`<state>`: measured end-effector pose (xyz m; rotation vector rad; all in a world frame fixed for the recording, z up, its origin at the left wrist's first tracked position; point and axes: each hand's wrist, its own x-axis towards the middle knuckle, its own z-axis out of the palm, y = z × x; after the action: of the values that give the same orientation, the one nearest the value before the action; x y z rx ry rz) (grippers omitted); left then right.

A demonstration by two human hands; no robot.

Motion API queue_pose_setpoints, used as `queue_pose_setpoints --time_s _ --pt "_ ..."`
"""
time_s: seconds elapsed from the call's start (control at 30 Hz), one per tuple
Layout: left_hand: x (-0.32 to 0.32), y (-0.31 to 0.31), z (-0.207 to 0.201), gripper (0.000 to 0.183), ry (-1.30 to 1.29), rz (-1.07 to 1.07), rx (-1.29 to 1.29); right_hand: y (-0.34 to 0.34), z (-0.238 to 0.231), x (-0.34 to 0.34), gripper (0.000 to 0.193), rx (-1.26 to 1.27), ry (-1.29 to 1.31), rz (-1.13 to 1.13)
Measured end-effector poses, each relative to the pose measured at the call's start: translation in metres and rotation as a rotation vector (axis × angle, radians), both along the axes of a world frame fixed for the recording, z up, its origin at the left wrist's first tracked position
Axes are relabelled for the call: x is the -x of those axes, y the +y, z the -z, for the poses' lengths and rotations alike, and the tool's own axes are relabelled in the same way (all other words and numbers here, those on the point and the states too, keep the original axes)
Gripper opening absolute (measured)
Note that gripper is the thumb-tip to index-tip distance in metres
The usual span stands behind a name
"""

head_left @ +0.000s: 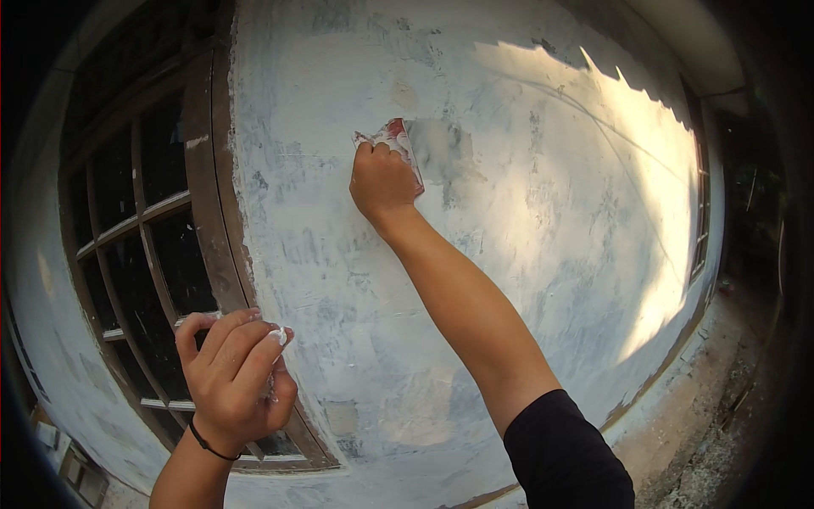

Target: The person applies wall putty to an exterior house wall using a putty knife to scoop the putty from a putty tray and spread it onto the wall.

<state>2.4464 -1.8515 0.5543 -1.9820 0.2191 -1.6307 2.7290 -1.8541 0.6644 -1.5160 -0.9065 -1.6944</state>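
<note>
My right hand [381, 180] reaches up, closed round a flat reddish putty spreader [412, 161] smeared with white paste. The spreader lies against the patchy white and grey wall [373, 271], just left of a greyer patch [445, 151]. Lower left, my left hand [233, 365] is raised in front of the window's edge with its fingers curled inward. White paste [281, 335] coats its fingertips. What those fingers hold, if anything, is mostly hidden behind them.
A brown wooden window [222, 170] with dark panes stands at the left. Sunlight falls on the wall's right part, near a second window [702, 204] at the far right. Rough ground [678, 424] runs along the wall's base at lower right.
</note>
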Motion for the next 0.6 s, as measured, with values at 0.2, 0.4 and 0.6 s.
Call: queue_pose_setpoints --time_s 0.2,0.4,0.6 --pt "0.069 0.015 0.007 0.024 0.018 -0.074 0.016 0.017 0.020 0.105 0.007 -0.041 -0.033 -0.344" --pt "0.186 0.059 0.022 0.026 0.028 -0.157 0.047 0.006 0.037 0.231 0.019 -0.131 0.124 -0.923" --pt "0.284 0.105 0.039 0.029 0.065 -0.063 0.224 0.040 0.070 0.295 0.017 -0.007 0.509 -1.366"
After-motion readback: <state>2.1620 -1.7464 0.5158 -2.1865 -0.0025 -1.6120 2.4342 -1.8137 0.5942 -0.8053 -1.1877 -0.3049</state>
